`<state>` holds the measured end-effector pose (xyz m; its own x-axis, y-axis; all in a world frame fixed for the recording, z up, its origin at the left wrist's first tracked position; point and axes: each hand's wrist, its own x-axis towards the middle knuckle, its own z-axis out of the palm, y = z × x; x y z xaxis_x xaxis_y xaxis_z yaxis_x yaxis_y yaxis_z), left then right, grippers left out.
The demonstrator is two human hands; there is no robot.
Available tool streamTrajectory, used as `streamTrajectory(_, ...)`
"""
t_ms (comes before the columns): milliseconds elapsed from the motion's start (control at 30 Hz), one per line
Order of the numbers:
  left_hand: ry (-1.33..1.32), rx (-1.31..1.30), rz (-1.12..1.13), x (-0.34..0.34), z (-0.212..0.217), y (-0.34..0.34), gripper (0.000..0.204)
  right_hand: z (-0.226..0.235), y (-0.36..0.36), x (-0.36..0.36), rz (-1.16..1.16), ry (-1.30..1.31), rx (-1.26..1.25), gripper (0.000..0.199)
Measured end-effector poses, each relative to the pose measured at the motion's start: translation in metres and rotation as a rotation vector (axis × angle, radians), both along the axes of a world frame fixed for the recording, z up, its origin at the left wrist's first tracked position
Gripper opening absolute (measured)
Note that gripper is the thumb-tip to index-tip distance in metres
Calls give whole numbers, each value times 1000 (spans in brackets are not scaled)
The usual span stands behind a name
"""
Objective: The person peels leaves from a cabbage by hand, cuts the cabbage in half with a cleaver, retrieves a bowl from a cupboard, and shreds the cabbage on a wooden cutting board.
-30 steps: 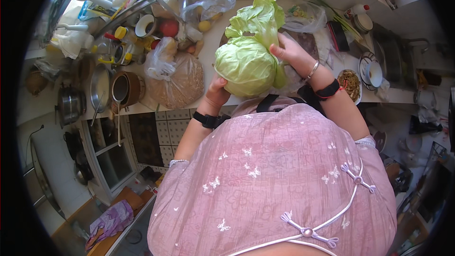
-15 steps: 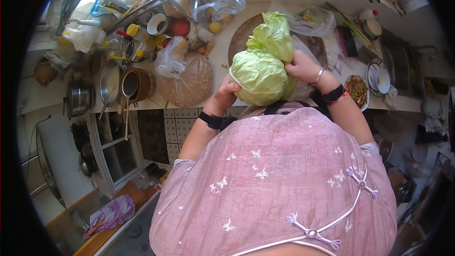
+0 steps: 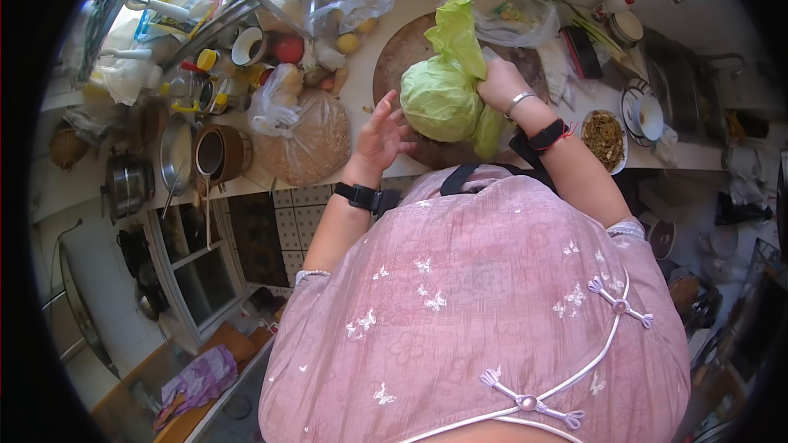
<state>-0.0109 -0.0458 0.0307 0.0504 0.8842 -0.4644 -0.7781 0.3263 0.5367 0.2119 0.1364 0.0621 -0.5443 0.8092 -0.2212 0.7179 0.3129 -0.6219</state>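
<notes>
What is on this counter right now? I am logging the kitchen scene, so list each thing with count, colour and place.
cabbage: one, pale green, on the board, an outer leaf peeled upward
cutting board: one, round, brown, counter centre
bag of grain: one, clear, tan contents, left of the board
bowl of food: one, white, brown contents, right of the board
metal pot: one, silver, far left
left hand: open, beside the cabbage
right hand: gripping the cabbage's right side
</notes>
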Motion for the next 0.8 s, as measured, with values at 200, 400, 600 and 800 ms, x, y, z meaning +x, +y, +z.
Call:
streamTrajectory(200,1432,-105,84,39,-30,57,124,6,-24,-33,-209,-125,-15,23)
streamTrajectory(400,1366,8,107,17,-52,51,111,-18,24,12,-141,132,-204,33)
streamTrajectory(600,940,187,40,0,-42,34,102,-72,59,50,-202,89,-117,32)
streamTrajectory(800,558,139,25,-31,-48,9,102,-24,46,61,-303,225,-249,28)
